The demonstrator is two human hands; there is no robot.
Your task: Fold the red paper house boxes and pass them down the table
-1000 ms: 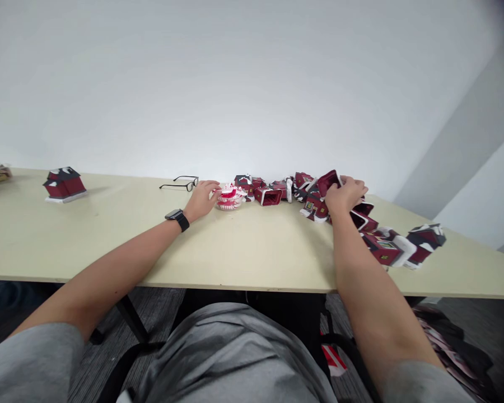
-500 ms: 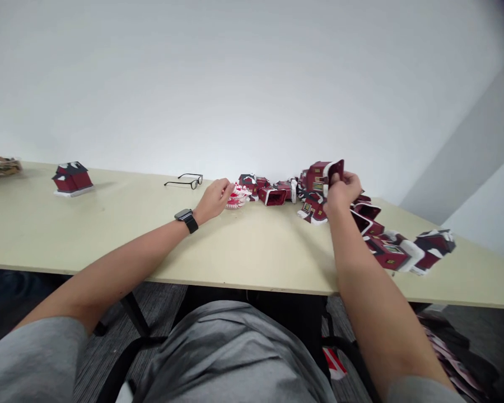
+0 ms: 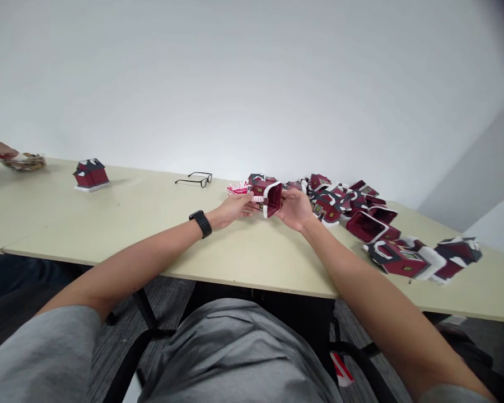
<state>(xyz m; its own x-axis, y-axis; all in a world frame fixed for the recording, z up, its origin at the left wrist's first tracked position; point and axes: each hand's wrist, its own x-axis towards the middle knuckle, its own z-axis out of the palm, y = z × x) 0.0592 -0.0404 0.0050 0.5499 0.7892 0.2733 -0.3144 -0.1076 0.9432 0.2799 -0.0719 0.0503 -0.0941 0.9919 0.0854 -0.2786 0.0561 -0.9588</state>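
Note:
A hollow red house (image 3: 273, 198) with a white rim is tipped on its side above the table, its opening facing me. My right hand (image 3: 296, 209) grips it from the right. My left hand (image 3: 234, 210) pinches a small red-and-white striped piece (image 3: 257, 198) at the left edge of that opening. Just behind my left hand lies a pile of striped red-and-white pieces (image 3: 237, 188). Many more red houses with snowy dark roofs (image 3: 330, 206) are heaped to the right of my right hand.
Black-framed glasses (image 3: 195, 179) lie on the pale table (image 3: 151, 218) near the wall. A single red house (image 3: 91, 174) stands upright farther left. Another person's hand (image 3: 0, 149) touches a bundle of brownish pieces (image 3: 27, 162) at the far left.
My right hand has brought the house leftward from the heap to the middle. My left hand has picked up a striped piece and moved it to the house. The view has shifted slightly.

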